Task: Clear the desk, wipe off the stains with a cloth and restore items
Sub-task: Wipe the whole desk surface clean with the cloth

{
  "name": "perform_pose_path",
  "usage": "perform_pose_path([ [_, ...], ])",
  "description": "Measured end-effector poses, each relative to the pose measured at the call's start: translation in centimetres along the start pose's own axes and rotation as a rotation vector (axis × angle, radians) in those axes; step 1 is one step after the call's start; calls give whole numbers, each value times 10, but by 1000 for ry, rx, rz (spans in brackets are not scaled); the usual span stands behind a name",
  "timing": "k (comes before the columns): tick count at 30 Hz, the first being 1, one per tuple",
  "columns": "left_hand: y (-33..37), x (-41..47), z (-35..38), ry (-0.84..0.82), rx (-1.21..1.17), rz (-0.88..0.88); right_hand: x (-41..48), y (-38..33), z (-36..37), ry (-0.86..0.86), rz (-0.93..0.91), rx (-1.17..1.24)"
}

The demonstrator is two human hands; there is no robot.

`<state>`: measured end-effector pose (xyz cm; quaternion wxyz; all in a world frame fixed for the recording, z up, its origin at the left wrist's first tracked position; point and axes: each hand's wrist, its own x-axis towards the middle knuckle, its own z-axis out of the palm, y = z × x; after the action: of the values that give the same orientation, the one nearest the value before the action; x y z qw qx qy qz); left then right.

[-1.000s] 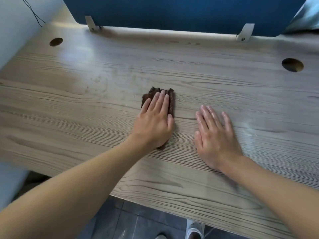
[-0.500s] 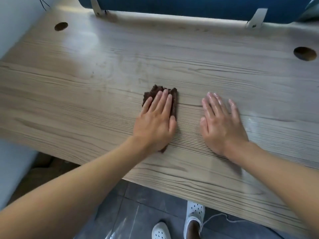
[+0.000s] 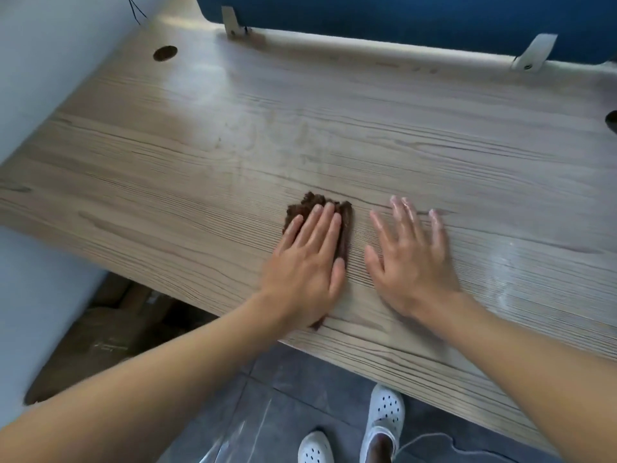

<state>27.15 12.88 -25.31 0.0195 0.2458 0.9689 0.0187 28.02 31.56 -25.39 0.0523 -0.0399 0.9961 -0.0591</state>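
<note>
A dark brown cloth point(image 3: 344, 225) lies on the light wooden desk point(image 3: 233, 155) near its front edge. My left hand point(image 3: 305, 265) presses flat on the cloth with straight fingers, covering most of it; only its far end and right side show. My right hand point(image 3: 410, 259) sits just right of the cloth, fingers spread and straight, on or just above the bare wood, slightly blurred. Faint smudges mark the desk surface beyond the cloth.
A blue partition point(image 3: 400, 18) with two white brackets point(image 3: 230, 23) closes the desk's far edge. Round cable holes sit at the far left point(image 3: 164, 53) and right edge point(image 3: 612, 120). A white wall point(image 3: 50, 61) borders the left. Cardboard boxes point(image 3: 110, 325) lie under the desk.
The view has swung down and left, so feet in white clogs show below the desk edge. Both hands have shifted slightly with the cloth; the right hand's fingers have spread wider.
</note>
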Motion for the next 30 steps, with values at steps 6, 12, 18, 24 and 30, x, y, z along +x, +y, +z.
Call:
perform_pose_path([
  [6, -22, -38, -4, -55, -18, 389, 1, -1, -1, 27, 19, -46],
  [12, -58, 43, -5, 3, -3, -177, 0, -1, 1, 20, 27, -38],
  [18, -16, -30, -6, -16, -13, 276, 0, -3, 0, 35, 26, -46],
  [24, -58, 63, -8, 19, -37, -24, -1, -2, 0, 34, 18, -51],
  [30, -26, 29, -5, 19, 8, 71, 0, -2, -1, 42, 23, -49],
])
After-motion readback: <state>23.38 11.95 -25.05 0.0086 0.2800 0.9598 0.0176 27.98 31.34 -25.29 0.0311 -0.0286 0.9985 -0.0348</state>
